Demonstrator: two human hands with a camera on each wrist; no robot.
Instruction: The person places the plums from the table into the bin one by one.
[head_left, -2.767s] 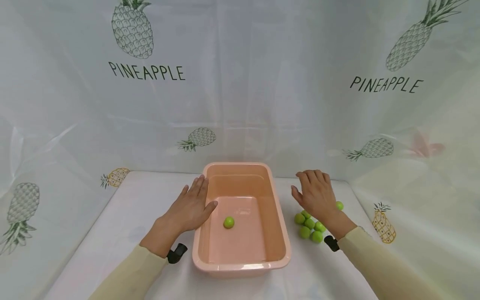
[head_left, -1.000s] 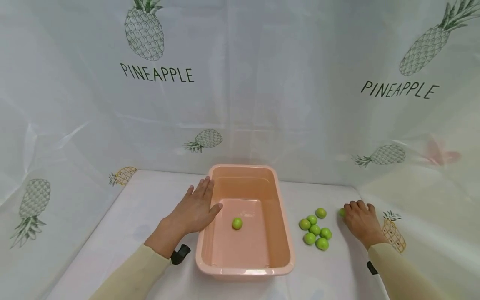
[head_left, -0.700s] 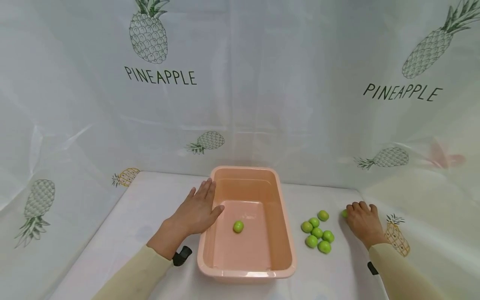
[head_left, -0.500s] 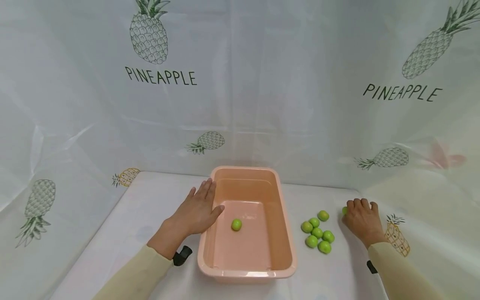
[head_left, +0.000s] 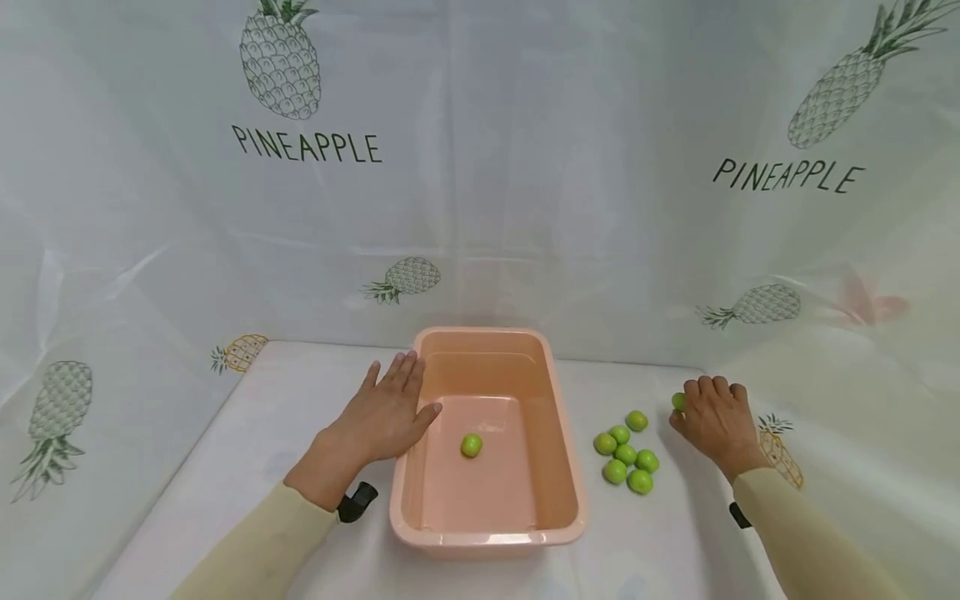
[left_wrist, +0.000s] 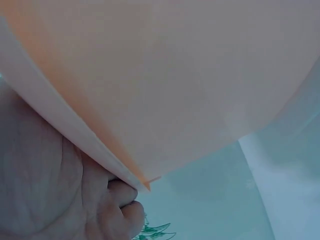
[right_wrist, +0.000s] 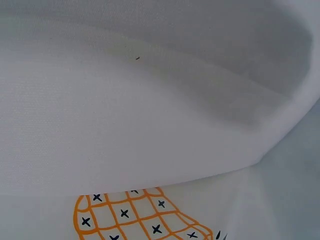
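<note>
A pink plastic tub (head_left: 562, 433) stands in the middle of the head view, with one small round green fruit (head_left: 471, 445) on its floor. My left hand (head_left: 382, 412) rests on the tub's left rim, fingers straight and thumb over the edge. In the left wrist view, the palm (left_wrist: 45, 170) lies against the tub wall (left_wrist: 165, 90). Off to the right, my right hand (head_left: 716, 421) holds another green fruit (head_left: 678, 402) between curled fingers and thumb; the fingers partly cover it. The right wrist view shows neither the hand nor the fruit.
Several more green fruits (head_left: 625, 454) lie loosely grouped on the white-covered table (head_left: 315, 392), between the tub and my right hand. A pineapple-printed sheet (head_left: 495, 192) hangs behind the table and along its sides.
My right hand went from above the grouped fruits to the far-right fruit and took hold of it; lately it has risen slightly. My left hand stayed on the rim.
</note>
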